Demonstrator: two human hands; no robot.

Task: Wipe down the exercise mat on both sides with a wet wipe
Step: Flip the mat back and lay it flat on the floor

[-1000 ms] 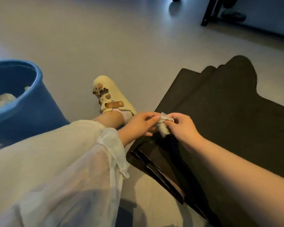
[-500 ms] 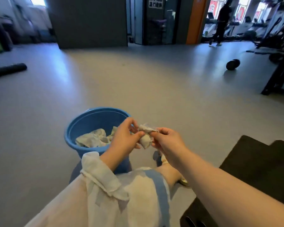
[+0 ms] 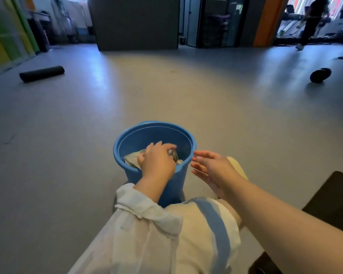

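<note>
nearest the camera, a white rolled-up sleeve (image 3: 147,212) covers the left forearm, and a bare right forearm runs in from the lower right. the dark exercise mat (image 3: 333,200) shows only as a corner at the lower right edge of the head view, lying flat on the grey floor (image 3: 67,155), its visible edge running from the lower middle up toward the right; too little of it shows to tell its long axis. a pale shoe (image 3: 238,167) peeks out behind the right wrist.

the left hand (image 3: 158,161) reaches down into the mouth of the blue bucket (image 3: 127,143), fingers curled over a crumpled wet wipe (image 3: 174,155) that is mostly hidden under the knuckles and blurred. more pale used wipes (image 3: 132,158) lie in the bucket just left of that hand. the right hand (image 3: 210,167) hovers just beside the bucket's right rim, palm turned inward, fingers spread and relaxed, holding nothing.

farther off on the floor, a rolled black mat (image 3: 42,73) lies at the left with its long axis running left to right, slightly tilted, and a dark rounded object (image 3: 320,75) sits at the right. at the far right a person (image 3: 310,22) walks near gym equipment.
</note>
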